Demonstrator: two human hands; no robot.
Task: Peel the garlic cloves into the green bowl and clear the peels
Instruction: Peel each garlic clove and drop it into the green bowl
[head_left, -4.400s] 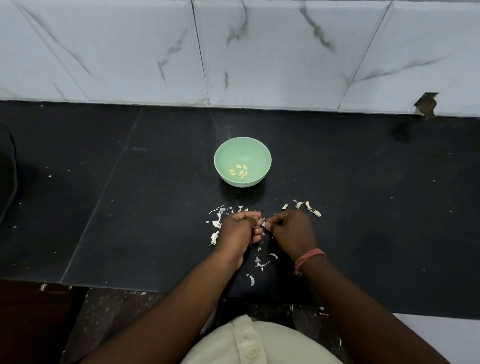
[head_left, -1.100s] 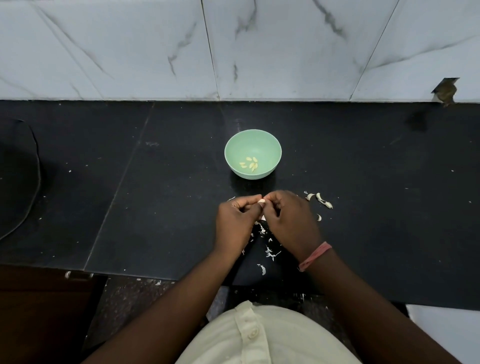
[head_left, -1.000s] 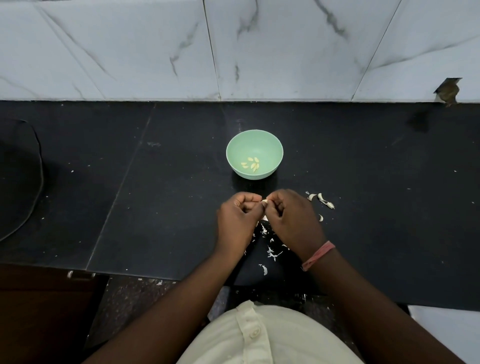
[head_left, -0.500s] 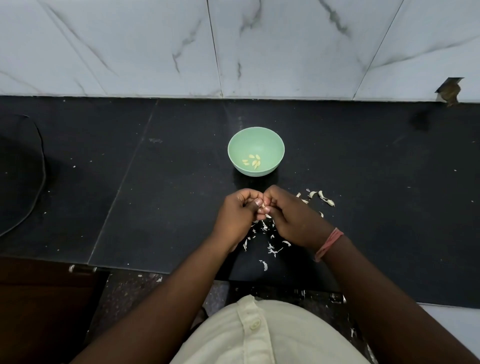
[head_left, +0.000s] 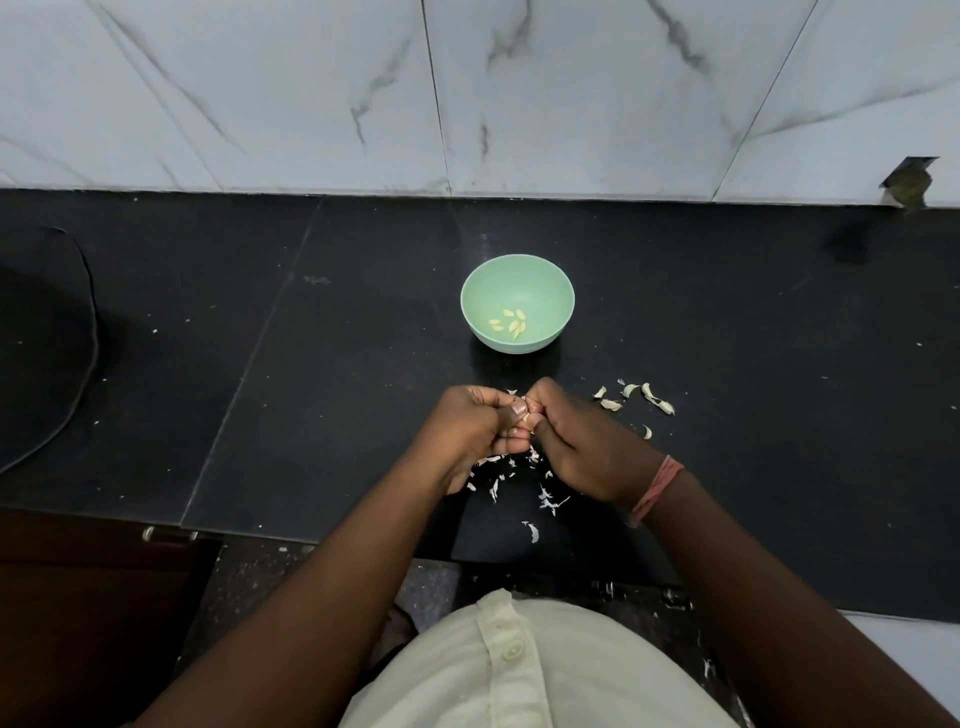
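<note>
Nearest, loose peels (head_left: 519, 478) lie scattered on the tabletop (head_left: 311, 415) just beneath the hands. The left hand (head_left: 475, 431) and right hand (head_left: 576, 447) meet fingertip to fingertip, both pinching one small garlic clove (head_left: 525, 415). To do this well, hold the clove steady in one hand and strip skin away with the other's nails, letting flakes fall below (not forward). Unpeeled cloves (head_left: 636, 397) wait just right of the hands. Beyond the hands sits the green bowl (head_left: 517, 270), holding peeled cloves (head_left: 511, 325).
</note>
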